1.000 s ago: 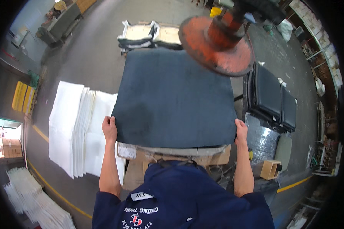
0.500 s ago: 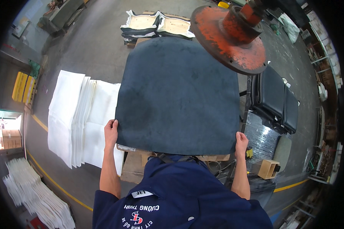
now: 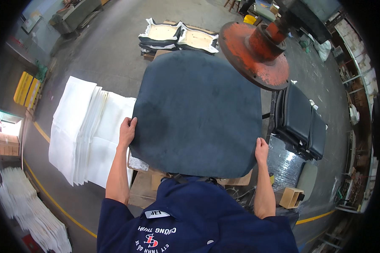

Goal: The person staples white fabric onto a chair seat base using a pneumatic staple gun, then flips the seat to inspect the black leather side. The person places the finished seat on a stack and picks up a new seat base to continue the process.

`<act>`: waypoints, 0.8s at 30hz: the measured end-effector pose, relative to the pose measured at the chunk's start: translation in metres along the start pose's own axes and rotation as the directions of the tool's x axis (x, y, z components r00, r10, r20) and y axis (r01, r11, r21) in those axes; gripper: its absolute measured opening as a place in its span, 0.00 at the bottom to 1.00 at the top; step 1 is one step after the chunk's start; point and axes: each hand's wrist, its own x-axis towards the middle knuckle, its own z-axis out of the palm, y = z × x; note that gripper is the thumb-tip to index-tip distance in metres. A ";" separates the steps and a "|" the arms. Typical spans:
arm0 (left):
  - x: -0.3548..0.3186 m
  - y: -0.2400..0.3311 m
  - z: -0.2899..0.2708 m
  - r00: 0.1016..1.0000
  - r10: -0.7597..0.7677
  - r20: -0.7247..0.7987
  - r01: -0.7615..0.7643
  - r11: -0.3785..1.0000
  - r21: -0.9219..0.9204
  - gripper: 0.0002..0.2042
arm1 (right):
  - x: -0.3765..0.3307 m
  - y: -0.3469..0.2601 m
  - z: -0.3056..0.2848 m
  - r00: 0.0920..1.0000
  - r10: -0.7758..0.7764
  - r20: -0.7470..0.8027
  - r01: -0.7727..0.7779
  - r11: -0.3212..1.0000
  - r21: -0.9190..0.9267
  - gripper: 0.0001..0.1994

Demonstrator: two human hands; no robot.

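A large dark blue-grey fabric sheet lies spread before me, its near corners curving downward. My left hand pinches its left edge, with thumb and fingers closed on the material. On the opposite side, my right hand grips the right edge a little nearer to my body. What the sheet rests on is mostly hidden. Below its near edge, part of a brown cardboard-like surface shows. A round, worn orange metal disc on a shaft hangs over the sheet's far right corner.
Left of the sheet is a stack of white sheets; another white stack is at lower left. Upholstered panels with pale boards are piled beyond. At right are black padded cushions and a small wooden box.
Both hands have shifted farther from my body along the sheet's side edges, still gripping. The sheet's near corners now bend down more. The whole view has tilted slightly.
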 end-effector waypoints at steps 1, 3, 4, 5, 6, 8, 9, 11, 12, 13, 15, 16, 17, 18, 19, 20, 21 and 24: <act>-0.002 -0.003 -0.001 1.000 0.002 0.015 -0.002 0.999 -0.047 0.20 | -0.004 0.006 0.000 0.999 0.037 0.023 -0.038 0.996 0.079 0.20; -0.004 -0.008 0.001 1.000 0.006 0.028 -0.003 0.994 -0.112 0.19 | -0.007 0.015 0.000 0.992 0.106 0.074 -0.121 0.965 0.231 0.21; -0.005 -0.006 0.000 1.000 0.006 0.027 -0.002 0.992 -0.124 0.19 | -0.010 0.013 0.001 0.990 0.119 0.070 -0.133 0.960 0.246 0.21; -0.006 -0.004 0.000 1.000 0.007 0.027 -0.003 0.991 -0.137 0.19 | -0.014 0.012 0.001 0.989 0.133 0.065 -0.145 0.954 0.262 0.22; -0.008 -0.005 -0.001 0.999 -0.006 0.032 0.010 0.989 -0.146 0.19 | -0.018 0.010 0.002 0.987 0.147 0.060 -0.158 0.948 0.277 0.22; -0.007 -0.007 -0.002 0.999 -0.022 0.040 0.028 0.986 -0.165 0.19 | -0.025 0.004 0.005 0.986 0.164 0.029 -0.165 0.937 0.308 0.22; -0.008 -0.008 -0.002 0.999 -0.026 0.038 0.032 0.985 -0.170 0.19 | -0.027 0.001 0.005 0.985 0.174 0.013 -0.169 0.931 0.324 0.22; -0.007 -0.009 -0.002 0.998 -0.031 0.045 0.038 0.984 -0.175 0.19 | -0.030 -0.001 0.004 0.984 0.175 0.010 -0.168 0.924 0.343 0.22; -0.007 -0.009 -0.001 0.998 -0.032 0.046 0.039 0.983 -0.181 0.19 | -0.030 -0.002 0.005 0.984 0.176 0.010 -0.168 0.920 0.353 0.22; -0.008 -0.008 0.000 0.998 -0.032 0.049 0.041 0.981 -0.188 0.19 | -0.030 -0.001 0.005 0.981 0.192 0.012 -0.181 0.903 0.388 0.22; -0.008 -0.006 0.003 0.999 -0.020 0.049 0.030 0.980 -0.198 0.18 | -0.028 0.002 0.006 0.975 0.222 0.019 -0.206 0.865 0.457 0.22; -0.008 -0.007 0.003 0.999 -0.010 0.042 0.018 0.980 -0.200 0.18 | -0.028 0.002 0.007 0.972 0.232 0.030 -0.218 0.852 0.476 0.22; -0.009 -0.009 0.003 0.999 0.000 0.036 0.007 0.979 -0.202 0.18 | -0.027 0.002 0.008 0.970 0.241 0.041 -0.229 0.839 0.494 0.22; -0.008 -0.011 0.004 0.999 0.021 0.024 -0.016 0.980 -0.197 0.18 | -0.027 0.002 0.008 0.967 0.249 0.053 -0.240 0.825 0.511 0.22; -0.008 -0.014 0.004 0.999 0.037 0.005 -0.036 0.981 -0.190 0.17 | -0.027 0.004 0.010 0.965 0.255 0.063 -0.249 0.817 0.520 0.22; -0.008 -0.017 0.003 0.999 0.053 -0.014 -0.054 0.982 -0.183 0.17 | -0.026 0.005 0.011 0.963 0.260 0.073 -0.258 0.809 0.528 0.22; -0.007 -0.019 0.005 0.998 0.069 -0.016 -0.071 0.981 -0.181 0.17 | -0.025 0.006 0.010 0.961 0.263 0.084 -0.266 0.801 0.536 0.22; -0.007 -0.017 0.009 0.997 0.071 -0.033 -0.076 0.983 -0.169 0.16 | -0.024 0.018 0.012 0.957 0.280 0.078 -0.277 0.797 0.536 0.23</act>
